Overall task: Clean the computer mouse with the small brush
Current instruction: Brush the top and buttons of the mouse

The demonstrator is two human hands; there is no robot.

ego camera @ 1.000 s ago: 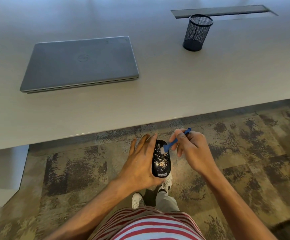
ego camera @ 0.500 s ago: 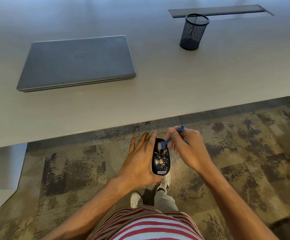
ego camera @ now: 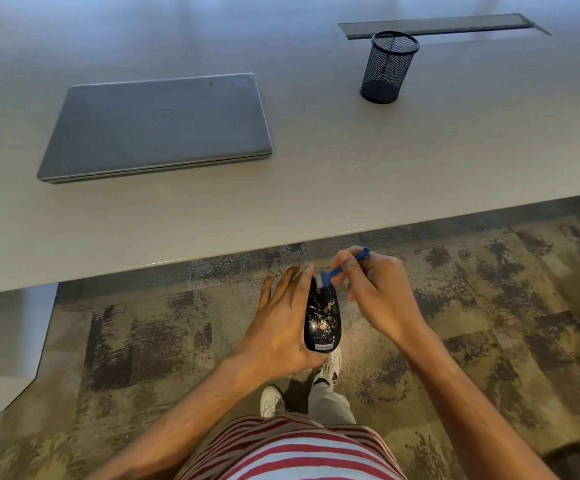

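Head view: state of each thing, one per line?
Laptop: closed, flat on the table.
Pen cup: upright, looks empty.
Mouse: held off the table in left hand, speckled with debris.
Brush: pinched in right hand, bristles on the mouse's front end.

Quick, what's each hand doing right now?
Left hand: closed around the black mouse.
Right hand: pinching the small blue brush, bristles on the mouse's front end.

The person wears a shirt (ego camera: 292, 452) with red and white stripes, grey trousers (ego camera: 330, 403) and white laced shoes (ego camera: 271, 401). Both forearms are bare, without sleeves.
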